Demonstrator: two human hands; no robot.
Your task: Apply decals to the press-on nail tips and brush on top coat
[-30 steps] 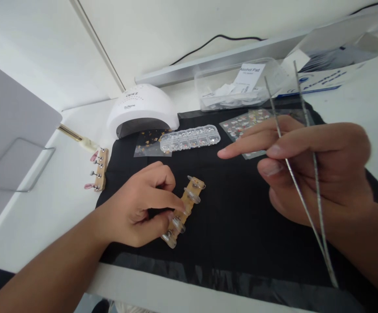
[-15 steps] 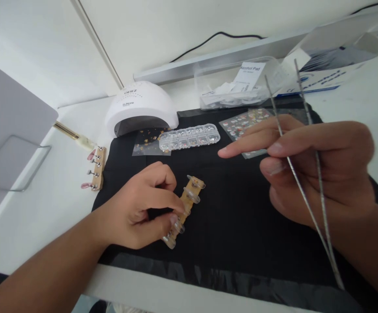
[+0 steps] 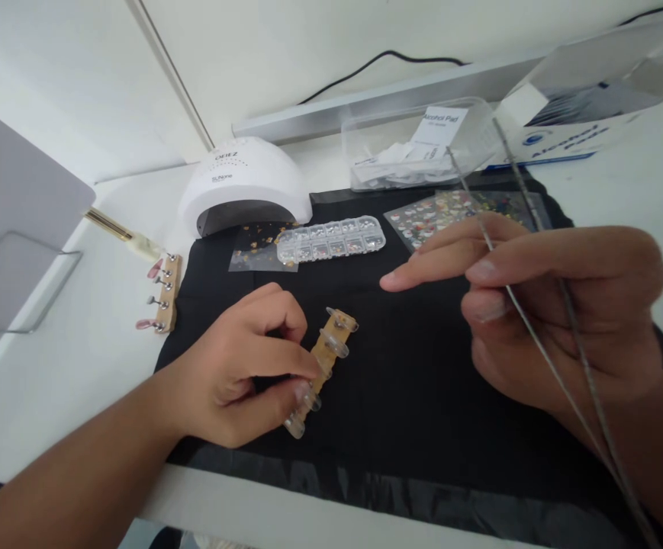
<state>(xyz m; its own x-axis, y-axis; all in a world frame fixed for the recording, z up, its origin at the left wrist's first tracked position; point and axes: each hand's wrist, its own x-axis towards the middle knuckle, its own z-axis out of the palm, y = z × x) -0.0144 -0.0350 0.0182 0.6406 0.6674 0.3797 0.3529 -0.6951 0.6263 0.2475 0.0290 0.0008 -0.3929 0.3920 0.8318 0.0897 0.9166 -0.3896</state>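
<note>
My left hand (image 3: 245, 366) has its thumb and forefinger closed on a small wooden nail tip stand (image 3: 336, 326), which lies slantwise on the black cloth (image 3: 400, 396). Several clear false nail tips (image 3: 334, 343) are mounted across the stand; my fingers cover its middle part. In my right hand (image 3: 565, 305) I hold long metal tweezers (image 3: 519, 305), with the thumb and forefinger around their arms. The two points are apart and aim up and away, with nothing between them. My right index or middle finger stretches left over the cloth.
Behind my hands are a clear compartment case (image 3: 331, 240) of tiny gems, a gold flake sheet (image 3: 245, 258) and sticker sheets (image 3: 414, 217). A white nail lamp (image 3: 245, 183), a plastic box (image 3: 365, 171) and an alcohol pad box (image 3: 565, 141) stand farther back. Another nail stand (image 3: 168, 297) is left.
The tweezers' points have shifted slightly left and down, and their rear end has swung right. My left hand keeps its hold on the nail tip stand. The whole view has moved a little.
</note>
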